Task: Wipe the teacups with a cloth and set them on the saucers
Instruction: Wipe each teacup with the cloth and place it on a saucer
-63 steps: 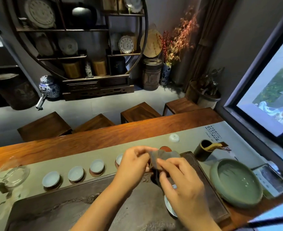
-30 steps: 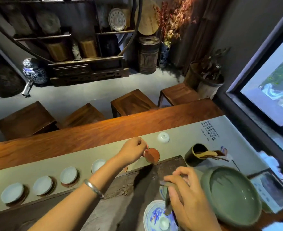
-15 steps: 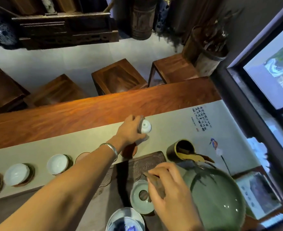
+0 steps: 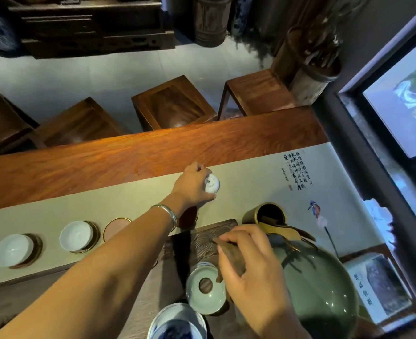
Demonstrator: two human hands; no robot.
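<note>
The pale green table runner (image 4: 128, 204) lies along the wooden table (image 4: 104, 162) and serves as the landmark here. At its far edge the left hand (image 4: 192, 187) reaches out and grips a small white teacup (image 4: 211, 183), fingers curled round its side; the cup sits at the hand's right, tipped so its foot ring with a dark mark faces the camera. Off the runner's near edge, over the dark carved tea tray (image 4: 202, 241), the right hand (image 4: 253, 277) pinches a brown cloth (image 4: 229, 255) between thumb and fingers. On the runner, two brown saucers (image 4: 116, 228) show bare, one partly hidden under the left wrist; to their left, pale teacups (image 4: 76, 236) sit upright on saucers. A silver bangle (image 4: 167, 216) circles the left wrist.
</note>
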